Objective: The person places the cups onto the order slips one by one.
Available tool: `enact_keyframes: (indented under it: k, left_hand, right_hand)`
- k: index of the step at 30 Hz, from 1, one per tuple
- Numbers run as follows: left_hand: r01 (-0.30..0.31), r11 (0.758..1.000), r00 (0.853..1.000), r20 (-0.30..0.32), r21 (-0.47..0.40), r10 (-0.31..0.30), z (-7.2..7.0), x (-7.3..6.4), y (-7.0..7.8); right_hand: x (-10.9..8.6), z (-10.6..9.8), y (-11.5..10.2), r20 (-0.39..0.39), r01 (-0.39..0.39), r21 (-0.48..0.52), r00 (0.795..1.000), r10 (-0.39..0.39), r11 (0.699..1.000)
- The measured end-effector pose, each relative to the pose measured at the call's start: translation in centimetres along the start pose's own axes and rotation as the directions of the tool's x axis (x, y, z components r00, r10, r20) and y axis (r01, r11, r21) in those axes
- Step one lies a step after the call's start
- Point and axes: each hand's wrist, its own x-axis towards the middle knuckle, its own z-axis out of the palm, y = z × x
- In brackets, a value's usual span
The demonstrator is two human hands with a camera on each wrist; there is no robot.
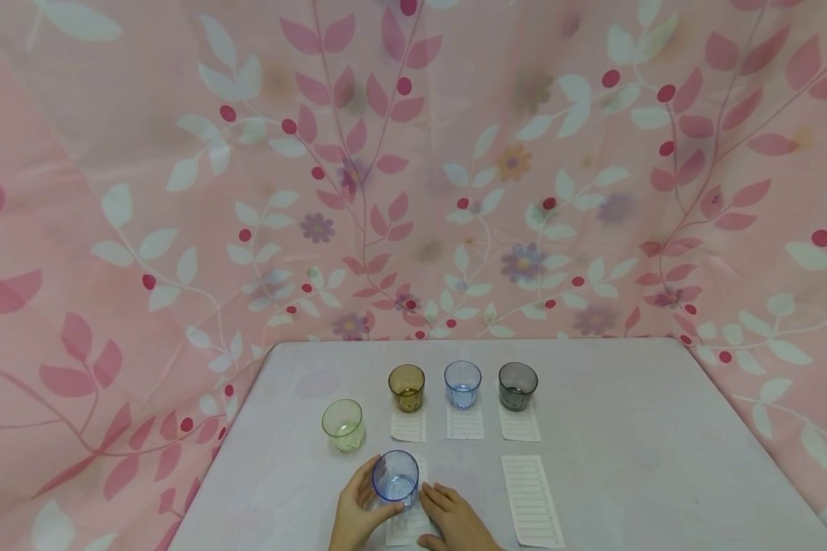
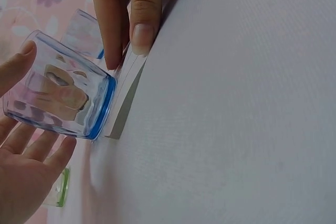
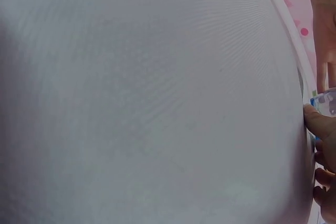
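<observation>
My left hand (image 1: 358, 511) grips a clear blue glass (image 1: 396, 480) from its left side, thumb in front and fingers curled behind. The glass is over a printed paper strip (image 1: 408, 529) at the near middle of the table. In the left wrist view its thick blue base (image 2: 105, 109) is at the paper's end; whether it touches is hard to tell. Just right of the glass, my right hand (image 1: 453, 520) rests on the strip's edge with fingers extended, holding nothing. The left wrist view shows its fingertips (image 2: 143, 38) against the paper.
A green glass (image 1: 344, 427) stands left of the strips. Behind, an amber glass (image 1: 407, 389), a light-blue glass (image 1: 462, 385) and a grey glass (image 1: 518, 386) stand in a row on paper strips. Another paper strip (image 1: 532, 501) lies at right. A floral curtain (image 1: 427, 191) hangs behind the table.
</observation>
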Motion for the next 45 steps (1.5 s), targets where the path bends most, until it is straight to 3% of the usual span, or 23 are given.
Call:
enact_keyframes:
  k: [7,17,38,45]
  left_hand:
    - [0.016,1.000,1.000,0.008,-0.016,-0.016,0.2,0.0,0.0]
    - [0.025,0.999,1.000,0.018,-0.022,-0.025,0.5,-0.1,0.3]
    - [-0.029,1.000,0.997,0.065,0.005,0.029,0.6,0.1,-0.2]
    - [-0.006,1.000,0.998,0.065,0.027,0.004,0.6,0.0,-0.1]
  right_hand:
    - [0.0,-0.1,-0.1,0.000,0.000,-0.056,1.000,0.000,0.998]
    - [-0.1,0.3,0.1,0.013,-0.007,-0.050,1.000,0.008,0.999]
    - [-0.4,0.0,-0.2,-0.024,-0.025,-0.064,0.999,0.023,0.998]
    - [-0.2,-0.5,-0.4,0.047,-0.044,-0.066,0.998,0.047,0.997]
